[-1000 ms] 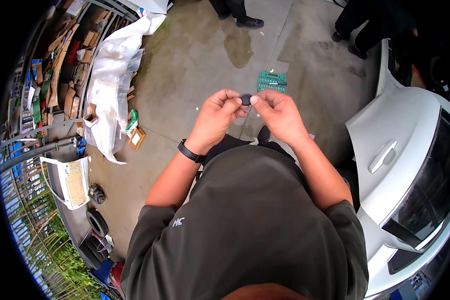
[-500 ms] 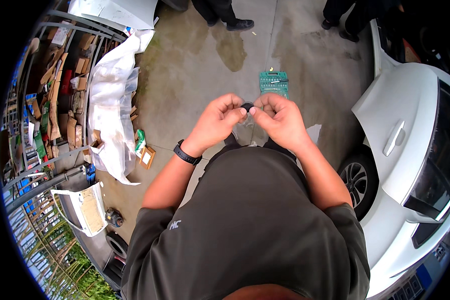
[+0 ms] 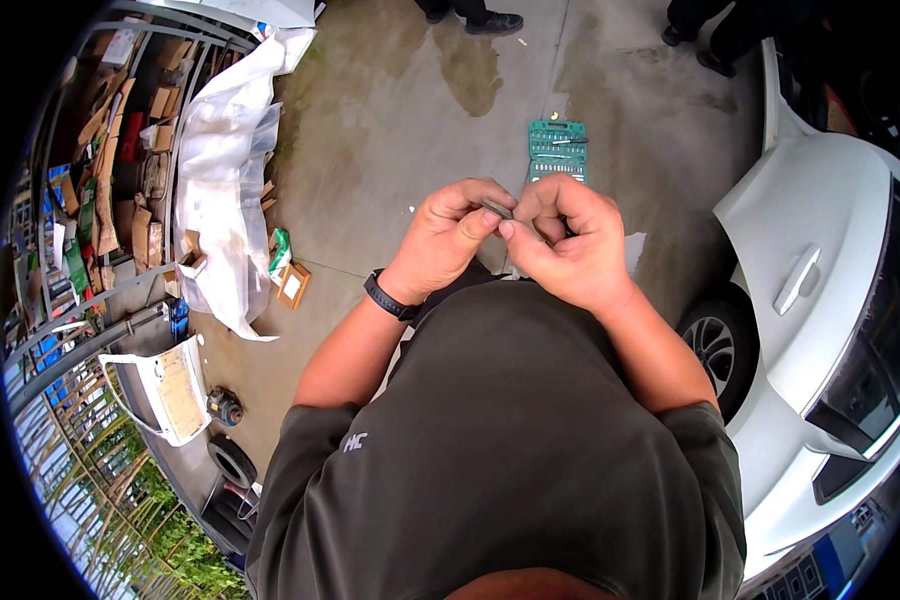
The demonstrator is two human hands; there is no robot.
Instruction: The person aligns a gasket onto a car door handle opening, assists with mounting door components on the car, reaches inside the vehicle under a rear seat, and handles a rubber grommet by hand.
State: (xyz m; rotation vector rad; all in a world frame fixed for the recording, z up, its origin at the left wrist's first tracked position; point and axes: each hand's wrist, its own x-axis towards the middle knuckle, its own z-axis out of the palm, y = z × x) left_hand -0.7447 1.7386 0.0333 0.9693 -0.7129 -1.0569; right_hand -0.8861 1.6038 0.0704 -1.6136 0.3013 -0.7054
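Observation:
In front of my belly, my left hand (image 3: 438, 238) and my right hand (image 3: 578, 245) meet over a small dark disc-like piece (image 3: 497, 209). Thumb and fingertips of my left hand pinch one side of it. The thumb and curled fingers of my right hand press on its other side. It is tilted, so its thin greyish edge shows, and fingers cover part of it; its exact kind is too small to make out. Beyond my hands, an open green socket set case (image 3: 558, 150) with rows of metal bits lies on the floor.
A white car (image 3: 780, 270) stands at my right. Translucent plastic sheeting (image 3: 225, 150) hangs over a rack of cardboard (image 3: 150, 240) on the left. A white door panel (image 3: 175, 395) and a tyre (image 3: 232, 460) are at lower left. Other people's feet (image 3: 495, 22) show at the far side.
The piece has turned from showing its round dark face to showing its thin edge. Both hands have shifted their grip on it. The view has moved slightly, and the floor case appears higher.

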